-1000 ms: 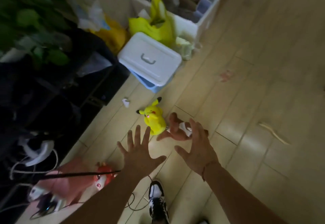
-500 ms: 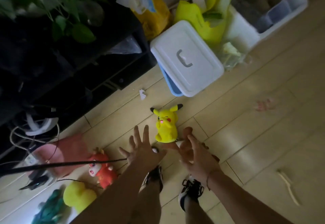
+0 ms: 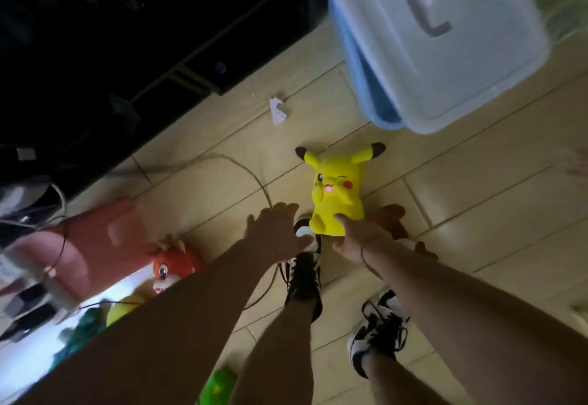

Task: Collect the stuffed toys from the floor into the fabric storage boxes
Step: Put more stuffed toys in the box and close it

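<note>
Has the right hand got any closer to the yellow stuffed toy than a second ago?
Yes. The right hand reached forward along the floor tiles and now touches the yellow stuffed toy.

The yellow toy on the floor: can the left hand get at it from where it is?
Probably yes. The left hand hovers open just beside the yellow toy, nothing between them; only the right hand touches the toy's far lower side.

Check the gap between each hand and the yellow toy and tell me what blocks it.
Nothing visible blocks either. The right hand already touches the yellow toy at its lower edge. The left hand hovers open just beside it, over the shoe, with only bare floor between.
</note>
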